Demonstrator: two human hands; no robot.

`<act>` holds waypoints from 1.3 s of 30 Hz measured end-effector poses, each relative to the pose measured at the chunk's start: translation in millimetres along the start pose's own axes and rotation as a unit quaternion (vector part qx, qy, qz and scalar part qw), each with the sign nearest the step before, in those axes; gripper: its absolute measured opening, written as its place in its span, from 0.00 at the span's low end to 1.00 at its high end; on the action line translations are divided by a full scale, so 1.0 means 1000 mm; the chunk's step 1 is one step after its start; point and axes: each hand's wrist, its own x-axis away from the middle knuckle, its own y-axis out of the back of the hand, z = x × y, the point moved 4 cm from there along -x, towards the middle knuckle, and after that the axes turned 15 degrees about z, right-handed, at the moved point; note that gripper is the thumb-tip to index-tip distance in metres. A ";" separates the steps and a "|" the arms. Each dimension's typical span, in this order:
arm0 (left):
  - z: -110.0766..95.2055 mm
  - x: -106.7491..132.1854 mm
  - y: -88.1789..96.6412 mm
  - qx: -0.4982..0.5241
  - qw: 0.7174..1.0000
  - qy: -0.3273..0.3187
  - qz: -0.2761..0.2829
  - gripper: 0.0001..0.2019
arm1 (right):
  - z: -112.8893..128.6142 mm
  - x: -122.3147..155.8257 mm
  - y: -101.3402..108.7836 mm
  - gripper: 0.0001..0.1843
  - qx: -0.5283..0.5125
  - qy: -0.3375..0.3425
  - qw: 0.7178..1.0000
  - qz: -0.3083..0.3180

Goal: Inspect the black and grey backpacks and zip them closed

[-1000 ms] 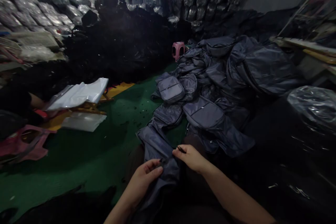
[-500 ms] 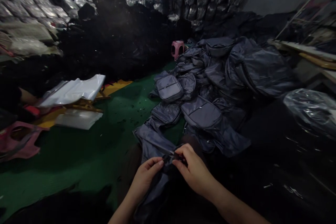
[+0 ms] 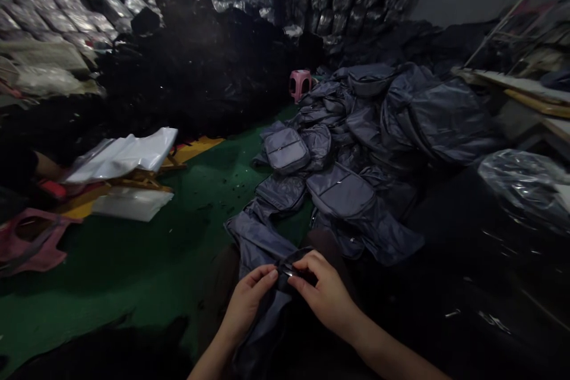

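Note:
A dark blue-grey bag [image 3: 262,234] of thin cloth lies across my lap, its edge drawn up between my hands. My left hand [image 3: 253,295] pinches that edge between thumb and fingertips. Close beside it on the right, my right hand [image 3: 321,285] is closed with thumb and forefinger on a small shiny metal piece [image 3: 288,272]. Whether this is a zipper slider or a tool tip is too dark and small to tell. The fingertips of both hands nearly meet, and part of the bag's edge is hidden under them.
A heap of similar blue-grey bags [image 3: 342,190] spreads ahead and to the right on the green floor [image 3: 178,261]. Pink stools [image 3: 300,84] stand beyond and at left. White plastic sheets [image 3: 129,154] lie on a low wooden stand, near another person's arm [image 3: 48,167]. Clear plastic [image 3: 525,181] lies right.
My right hand has shifted slightly and the metal piece now shows lower between the hands, tilted differently. My left hand keeps its pinch on the bag's edge.

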 end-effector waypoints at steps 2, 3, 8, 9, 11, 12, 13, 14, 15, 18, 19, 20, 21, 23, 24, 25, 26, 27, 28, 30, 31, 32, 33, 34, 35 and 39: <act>0.000 -0.001 -0.001 0.001 1.000 0.000 0.006 0.18 | 0.000 0.000 -0.001 0.05 -0.017 0.009 1.000 -0.004; -0.001 -0.001 -0.001 0.002 1.000 -0.001 0.010 0.18 | 0.000 0.000 -0.001 0.05 -0.024 0.013 1.000 -0.006; -0.002 -0.001 -0.004 -0.006 1.000 -0.005 0.015 0.17 | -0.001 -0.003 -0.002 0.05 -0.039 0.003 0.999 -0.020; -0.003 -0.001 -0.005 -0.011 1.000 -0.008 0.014 0.16 | -0.002 -0.003 -0.003 0.05 -0.042 0.001 0.999 -0.024; -0.003 0.000 -0.008 -0.019 1.000 -0.014 0.018 0.16 | -0.003 -0.004 -0.005 0.04 -0.048 -0.002 0.999 -0.026; -0.004 0.001 -0.010 -0.021 0.999 -0.016 0.021 0.15 | -0.004 -0.004 -0.005 0.04 -0.051 -0.004 0.998 -0.028; -0.004 0.001 -0.011 -0.022 0.999 -0.016 0.025 0.16 | -0.006 -0.004 -0.006 0.04 -0.055 -0.005 0.998 -0.028; -0.004 0.002 -0.012 -0.024 0.999 -0.015 0.028 0.16 | -0.007 -0.004 -0.007 0.04 -0.059 -0.007 0.998 -0.029; -0.005 0.003 -0.013 -0.025 0.999 -0.014 0.028 0.16 | -0.007 -0.004 -0.008 0.04 -0.062 -0.008 0.998 -0.030; -0.005 0.003 -0.013 -0.025 0.999 -0.012 0.023 0.16 | -0.007 -0.003 -0.008 0.03 -0.066 -0.007 0.997 -0.031; -0.004 0.003 -0.013 -0.019 0.999 -0.013 0.022 0.16 | -0.006 -0.002 -0.008 0.03 -0.065 -0.004 0.997 -0.031; -0.004 0.002 -0.013 -0.013 1.000 -0.014 0.023 0.16 | -0.005 -0.002 -0.008 0.03 -0.064 -0.001 0.997 -0.033; -0.003 0.002 -0.013 -0.006 1.000 -0.014 0.026 0.15 | -0.004 -0.002 -0.008 0.03 -0.062 0.002 0.997 -0.035; -0.001 0.001 -0.012 -0.002 0.999 -0.014 0.029 0.15 | -0.003 -0.001 -0.008 0.03 -0.059 0.006 0.997 -0.041; -0.001 0.000 -0.011 -0.004 0.999 -0.013 0.029 0.15 | -0.003 -0.001 -0.008 0.03 -0.059 0.007 0.997 -0.045; 0.000 -0.001 -0.011 -0.007 1.000 -0.013 0.027 0.15 | -0.003 0.000 -0.008 0.02 -0.058 0.008 0.997 -0.048; 0.000 -0.001 -0.010 -0.011 1.000 -0.011 0.025 0.15 | -0.003 0.000 -0.008 0.02 -0.058 0.008 0.997 -0.050; 0.000 -0.002 -0.010 -0.013 1.000 -0.010 0.023 0.16 | -0.004 0.000 -0.008 0.02 -0.057 0.006 0.997 -0.052; 0.000 -0.002 -0.009 -0.014 1.000 -0.008 0.021 0.16 | -0.005 0.001 -0.008 0.02 -0.057 0.003 0.997 -0.053; 0.000 -0.002 -0.009 -0.013 1.000 -0.003 0.020 0.16 | -0.005 0.001 -0.008 0.03 -0.055 -0.005 0.997 -0.049; -0.001 -0.002 -0.009 -0.013 1.000 -0.002 0.022 0.15 | -0.005 0.001 -0.008 0.03 -0.055 -0.008 0.997 -0.046; -0.001 -0.002 -0.010 -0.013 1.000 -0.003 0.025 0.15 | -0.005 0.001 -0.008 0.03 -0.054 -0.009 0.998 -0.044; -0.002 -0.002 -0.010 -0.012 0.999 -0.004 0.030 0.15 | -0.004 0.001 -0.008 0.03 -0.053 -0.009 0.998 -0.042; -0.003 -0.002 -0.011 -0.012 0.999 -0.007 0.037 0.15 | -0.003 0.001 -0.007 0.03 -0.053 -0.009 0.998 -0.041; -0.003 -0.002 -0.012 -0.011 0.999 -0.011 0.044 0.15 | -0.003 0.001 -0.007 0.03 -0.054 -0.007 0.998 -0.042; -0.004 -0.003 -0.012 -0.011 0.998 -0.014 0.052 0.14 | -0.001 0.002 -0.008 0.03 -0.068 0.007 0.996 -0.055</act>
